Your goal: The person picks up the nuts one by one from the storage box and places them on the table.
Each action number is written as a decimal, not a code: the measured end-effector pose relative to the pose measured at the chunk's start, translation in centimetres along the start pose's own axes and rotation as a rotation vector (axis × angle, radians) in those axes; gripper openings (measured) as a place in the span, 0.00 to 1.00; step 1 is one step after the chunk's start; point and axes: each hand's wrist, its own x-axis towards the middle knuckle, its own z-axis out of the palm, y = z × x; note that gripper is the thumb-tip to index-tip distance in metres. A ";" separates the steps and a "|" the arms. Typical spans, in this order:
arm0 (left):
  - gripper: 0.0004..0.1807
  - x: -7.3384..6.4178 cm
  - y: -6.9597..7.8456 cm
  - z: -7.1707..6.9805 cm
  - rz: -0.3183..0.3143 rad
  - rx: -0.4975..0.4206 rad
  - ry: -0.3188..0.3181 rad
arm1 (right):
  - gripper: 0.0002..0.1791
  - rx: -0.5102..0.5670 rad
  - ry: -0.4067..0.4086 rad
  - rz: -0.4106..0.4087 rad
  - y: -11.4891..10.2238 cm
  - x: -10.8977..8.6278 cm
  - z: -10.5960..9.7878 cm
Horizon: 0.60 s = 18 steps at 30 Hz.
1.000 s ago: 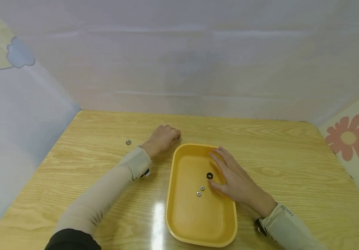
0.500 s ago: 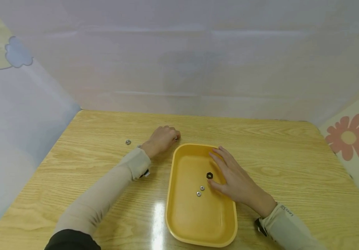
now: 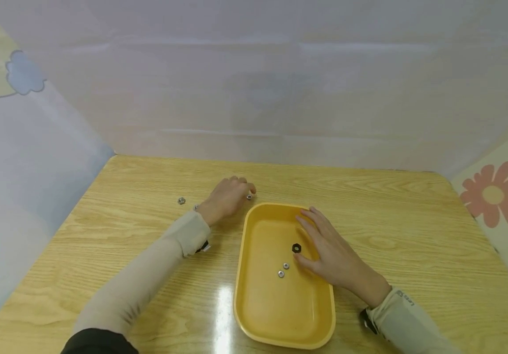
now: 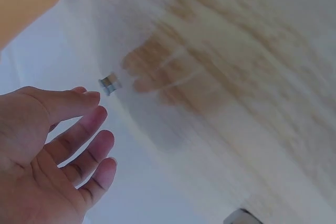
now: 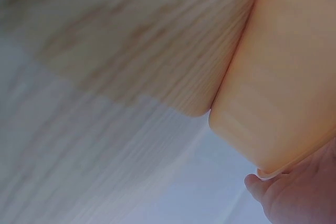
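Left hand (image 3: 226, 197) hovers, fingers loose, by 1 nut (image 3: 249, 197), the apparent pickup needing a pinch; right hand (image 3: 335, 258), fingers spread, touches tray (image 3: 280, 312).

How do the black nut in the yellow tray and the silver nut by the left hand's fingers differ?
Colour: the black nut is dark, while the silver nut is bright metal.
Place: the black nut lies inside the yellow tray; the silver nut is outside it.
Nearest hand: the black nut is beside the right hand's thumb, the silver nut by the left hand.
Shared: both are small and neither is gripped.
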 end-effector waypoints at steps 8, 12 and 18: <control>0.15 -1.3 0.5 -1.2 0.033 -0.040 0.087 | 0.44 0.002 -0.009 0.006 0.1 0.0 -0.1; 0.15 -1.8 0.9 -1.5 0.054 -0.045 0.114 | 0.44 0.003 -0.013 0.010 0.1 0.0 -0.1; 0.14 -2.3 1.4 -1.8 0.090 -0.047 0.155 | 0.44 0.005 -0.012 0.006 0.1 0.0 0.0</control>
